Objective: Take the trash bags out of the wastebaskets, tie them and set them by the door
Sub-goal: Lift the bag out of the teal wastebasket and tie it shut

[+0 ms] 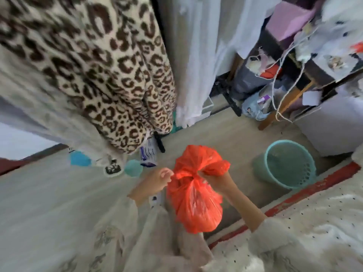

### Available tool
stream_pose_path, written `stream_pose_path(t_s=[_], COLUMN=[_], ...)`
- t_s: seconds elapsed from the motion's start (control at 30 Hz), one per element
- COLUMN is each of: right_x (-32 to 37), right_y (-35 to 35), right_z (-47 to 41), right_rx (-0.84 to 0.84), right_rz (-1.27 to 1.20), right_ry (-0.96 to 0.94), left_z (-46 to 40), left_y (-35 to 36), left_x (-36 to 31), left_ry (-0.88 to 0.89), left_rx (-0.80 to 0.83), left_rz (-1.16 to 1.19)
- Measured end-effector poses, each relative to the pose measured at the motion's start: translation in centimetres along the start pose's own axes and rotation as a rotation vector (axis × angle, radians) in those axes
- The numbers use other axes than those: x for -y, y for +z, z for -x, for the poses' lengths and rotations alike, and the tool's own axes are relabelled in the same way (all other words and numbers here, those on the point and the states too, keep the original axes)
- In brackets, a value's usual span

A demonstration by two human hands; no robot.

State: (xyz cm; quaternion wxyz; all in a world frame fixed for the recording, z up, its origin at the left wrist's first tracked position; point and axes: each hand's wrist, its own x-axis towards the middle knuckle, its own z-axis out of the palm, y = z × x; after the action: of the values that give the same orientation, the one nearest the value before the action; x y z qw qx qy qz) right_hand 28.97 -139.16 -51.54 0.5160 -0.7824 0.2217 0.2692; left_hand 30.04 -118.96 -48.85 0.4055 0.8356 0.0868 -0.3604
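Near the middle of the view, above the pale floor (49, 193), we hold an orange-red trash bag (194, 203) up between both hands. Our left hand (157, 179) pinches a twisted corner of the bag's neck on the left side, fingers curled round the plastic; our right hand (218, 177) grips the gathered plastic on the right, with a puffed fold of the bag bulging above it. The full body of the bag hangs below the neck, and its lower end covers part of our pale fleece sleeves (275, 242).

Just right of the bag, on the floor, stands a teal perforated wastebasket (288, 163), with no liner that we can see. It sits near a red-edged white quilt (314, 209) that fills the near right corner.

Far left, a leopard-print garment (110, 71) hangs low and blocks much of that side, and white cloth (192, 55) hangs beside it. Under the leopard print lie a blue item (79, 159), a small teal round thing (133, 167) and a white-and-blue packet (148, 154); motion blur keeps us from naming them more closely.

Far right, a cluttered table with a wooden leg (284, 107) crowds the corner, with a dark lined bin (249, 83) stuffed with scraps beneath it, a light plastic bag (253, 107) on the floor beside it, and white cords (279, 75) dangling across.
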Motion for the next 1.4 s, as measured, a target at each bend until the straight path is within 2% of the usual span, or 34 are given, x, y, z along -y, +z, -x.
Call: stream_pose_path(t_s=[0.1,0.27,0.43,0.7,0.9,1.0,1.23,1.4], right_x=[2.6,6.6,11.6,18.7,23.2,25.4,31.2,36.9], right_y=[3.8,12.7,23.6,45.5,61.8,69.9,88.7,100.8], right_z=[1.1,4.4,9.6,18.0,23.3,24.9,28.3,31.3], right_rx=[0.102,0.328,0.447,0.666,0.772,0.799,1.056,1.251], right_rz=[0.129,0.277,0.502,0.712,0.762,0.706,0.723,0.838], right_ry=[-0.067,-0.102,-0.312,-0.485,-0.537,-0.491,-0.483,-0.427], left_z=[4.1,11.5,20.6,33.1,40.8,43.6,47.1,49.3], left_y=[-2.3,-4.9,-8.7,-16.8,-22.5,-25.5,-36.5,-45.6], left_x=[4.0,12.8,21.6,38.5,48.4,52.7,63.2,69.9], left_ry=[-0.055,-0.179,-0.226,-0.304,-0.397,-0.438,-0.492,-0.536], left_rx=[-0.122,-0.332,-0.53,-0.801,-1.056,-1.165,-1.375,-1.481], left_rz=[0.093,0.413,0.606,0.706,0.858,0.913,1.063,1.132])
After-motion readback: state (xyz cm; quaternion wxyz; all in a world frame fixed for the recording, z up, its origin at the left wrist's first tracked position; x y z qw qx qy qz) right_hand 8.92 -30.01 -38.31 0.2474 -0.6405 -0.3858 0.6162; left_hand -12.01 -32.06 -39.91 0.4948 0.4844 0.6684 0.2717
